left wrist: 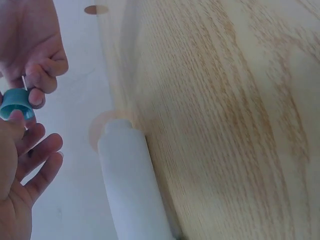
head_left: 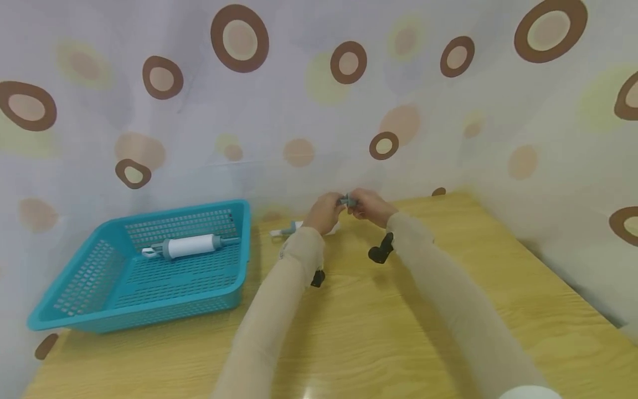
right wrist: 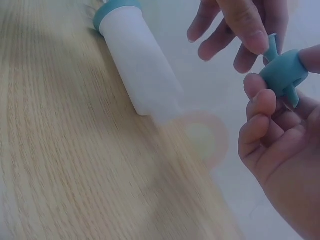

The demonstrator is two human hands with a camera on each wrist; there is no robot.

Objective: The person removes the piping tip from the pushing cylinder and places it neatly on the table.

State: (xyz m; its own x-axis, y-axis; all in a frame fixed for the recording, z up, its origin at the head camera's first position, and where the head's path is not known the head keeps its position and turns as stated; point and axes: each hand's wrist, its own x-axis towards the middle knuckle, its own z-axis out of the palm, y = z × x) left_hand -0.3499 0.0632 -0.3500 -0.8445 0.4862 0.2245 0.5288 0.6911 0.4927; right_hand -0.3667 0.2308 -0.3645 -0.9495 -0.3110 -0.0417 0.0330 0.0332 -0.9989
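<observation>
Both hands meet over the far part of the table around a small teal nozzle cap. In the right wrist view this cap has a cup-shaped body with narrow stems sticking out. My right hand grips the body between thumb and curled fingers. My left hand pinches a stem at the other side, its remaining fingers loosely bent. Below the hands a white tube with a teal collar lies on the table; the left hand partly hides it in the head view.
A teal perforated basket stands on the left, holding a white cylinder with teal ends and a white pull handle. The wooden table meets a circle-patterned sheet at the back and right. Black camera mounts hang from the wrists.
</observation>
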